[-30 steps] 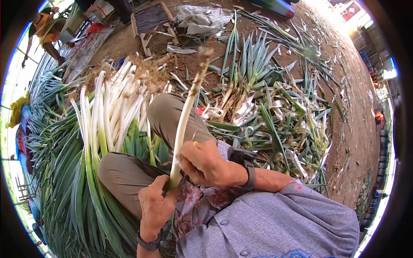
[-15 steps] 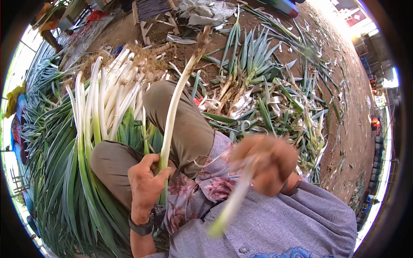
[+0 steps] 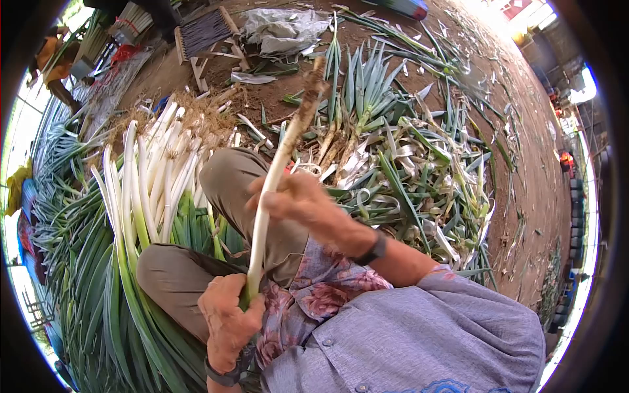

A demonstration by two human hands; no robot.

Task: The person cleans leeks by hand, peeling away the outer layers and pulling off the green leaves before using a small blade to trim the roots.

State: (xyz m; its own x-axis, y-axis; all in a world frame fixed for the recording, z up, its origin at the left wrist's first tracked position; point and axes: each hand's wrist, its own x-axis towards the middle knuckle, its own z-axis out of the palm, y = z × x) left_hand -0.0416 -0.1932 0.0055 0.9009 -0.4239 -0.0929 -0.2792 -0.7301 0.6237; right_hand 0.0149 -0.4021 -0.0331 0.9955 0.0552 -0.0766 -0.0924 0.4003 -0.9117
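My left hand [image 3: 230,313] is wrapped round the green lower part of a leek [image 3: 259,245], just in front of my knee. The leek stands slanted, its white shaft running up to a brown, dirt-stained root end. Slightly blurred, my right hand [image 3: 298,204] closes on the middle of the shaft, with fingers on both sides of it. To the left lies a large pile of leeks [image 3: 154,177], white shafts and roots pointing away from me and green leaves spreading towards me.
Stripped leaves and peelings [image 3: 419,177] lie heaped on the right. Beyond them are untrimmed leeks [image 3: 367,92] on brown soil. A low wooden stool [image 3: 206,33] and crumpled plastic sheeting [image 3: 285,29] stand at the back. Another person [image 3: 56,65] is partly visible at far left.
My right hand has moved left from near my chest to the leek's shaft. The pale strip it held is no longer in it. My left hand has lowered slightly with the leek.
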